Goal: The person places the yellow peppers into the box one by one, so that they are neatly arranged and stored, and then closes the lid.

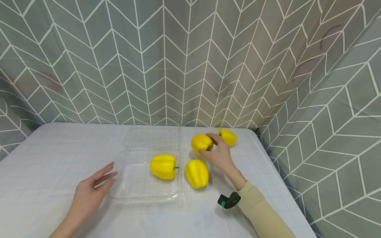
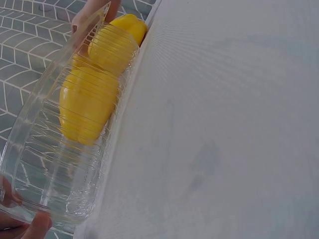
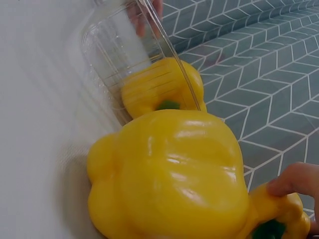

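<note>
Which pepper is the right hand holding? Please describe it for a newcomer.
Find the clear clamshell box on the white table. Three yellow peppers lie right of it; the held pepper is the middle one, alone with the right hand around it.

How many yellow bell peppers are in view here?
4. One pepper lies in the clear tray; one sits on the table just right of it; the right hand grips a third; the fourth sits behind that hand. None seem hidden.
</note>
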Demonstrator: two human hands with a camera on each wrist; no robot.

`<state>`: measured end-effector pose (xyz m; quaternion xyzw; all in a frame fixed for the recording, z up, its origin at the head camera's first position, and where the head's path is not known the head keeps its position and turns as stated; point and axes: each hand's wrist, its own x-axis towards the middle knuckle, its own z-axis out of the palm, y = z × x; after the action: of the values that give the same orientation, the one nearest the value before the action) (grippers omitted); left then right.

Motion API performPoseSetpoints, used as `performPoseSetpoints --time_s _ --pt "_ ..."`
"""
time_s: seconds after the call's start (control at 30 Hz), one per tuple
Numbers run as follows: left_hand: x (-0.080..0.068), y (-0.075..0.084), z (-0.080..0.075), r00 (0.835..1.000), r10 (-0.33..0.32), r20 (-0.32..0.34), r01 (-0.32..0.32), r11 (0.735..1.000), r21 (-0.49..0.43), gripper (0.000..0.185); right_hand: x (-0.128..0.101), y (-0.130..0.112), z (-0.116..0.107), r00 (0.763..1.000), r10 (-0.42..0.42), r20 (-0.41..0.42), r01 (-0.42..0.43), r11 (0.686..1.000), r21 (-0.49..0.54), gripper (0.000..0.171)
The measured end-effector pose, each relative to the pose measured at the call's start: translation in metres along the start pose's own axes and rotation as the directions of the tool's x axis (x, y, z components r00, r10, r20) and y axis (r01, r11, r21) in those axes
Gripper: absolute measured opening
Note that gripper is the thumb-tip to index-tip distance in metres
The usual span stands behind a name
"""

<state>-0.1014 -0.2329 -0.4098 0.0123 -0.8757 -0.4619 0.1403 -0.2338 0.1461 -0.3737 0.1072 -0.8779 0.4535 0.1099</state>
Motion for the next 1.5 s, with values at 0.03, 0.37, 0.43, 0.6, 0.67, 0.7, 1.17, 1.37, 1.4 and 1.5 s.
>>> performPoseSetpoints --time_s 0.03,0.37,0.43,0.6,0.67,0.7,1.17,1.37,1.4,1.5 --pt "0.0 0.0 0.0 1.0 -0.001 0.001 0.001 1.0 0.002 0.046 -0.001 -0.001 0.0 1.0 -0.002 -0.001 0.002 1.0 0.004 0.067" --pt "0.0 -0.001 0.002 1.0 0.013 0.001 -0.013 1.0 0.025 0.046 -0.003 -0.007 0.001 0.999 -0.039 0.004 0.039 0.999 0.017 0.066" --pt "0.0 -0.001 0.001 1.0 0.018 -0.003 -0.018 1.0 0.022 0.046 -0.003 -0.008 0.001 0.999 -0.045 0.005 0.045 0.999 0.014 0.066" --pt "0.001 0.001 0.0 1.0 0.018 -0.003 -0.018 1.0 0.021 0.047 -0.004 -0.014 0.002 0.998 -0.059 0.002 0.059 0.998 0.028 0.065" --pt "0.0 0.002 0.0 1.0 0.012 0.005 -0.012 1.0 0.028 0.047 -0.004 -0.016 0.003 0.998 -0.063 0.004 0.063 0.997 0.038 0.065" --pt "0.0 0.002 0.0 1.0 0.009 0.011 -0.009 1.0 0.026 0.047 -0.003 -0.017 0.003 0.998 -0.065 0.004 0.065 0.997 0.039 0.065" --pt "0.0 0.003 -0.001 1.0 0.006 0.016 -0.007 0.999 0.037 0.047 -0.005 -0.028 0.009 0.997 -0.073 0.029 0.072 0.996 0.06 0.066" --pt "0.0 0.002 0.0 1.0 0.004 0.022 -0.004 1.0 0.031 0.047 -0.007 -0.033 0.013 0.993 -0.112 0.034 0.109 0.992 0.068 0.065" --pt "0.0 0.002 0.0 1.0 0.006 0.021 -0.007 0.999 0.032 0.047 -0.007 -0.033 0.014 0.992 -0.121 0.034 0.119 0.991 0.068 0.064" --pt "-0.001 0.001 0.0 1.0 0.011 0.019 -0.011 0.999 0.034 0.047 -0.007 -0.036 0.017 0.988 -0.148 0.035 0.146 0.987 0.066 0.064"
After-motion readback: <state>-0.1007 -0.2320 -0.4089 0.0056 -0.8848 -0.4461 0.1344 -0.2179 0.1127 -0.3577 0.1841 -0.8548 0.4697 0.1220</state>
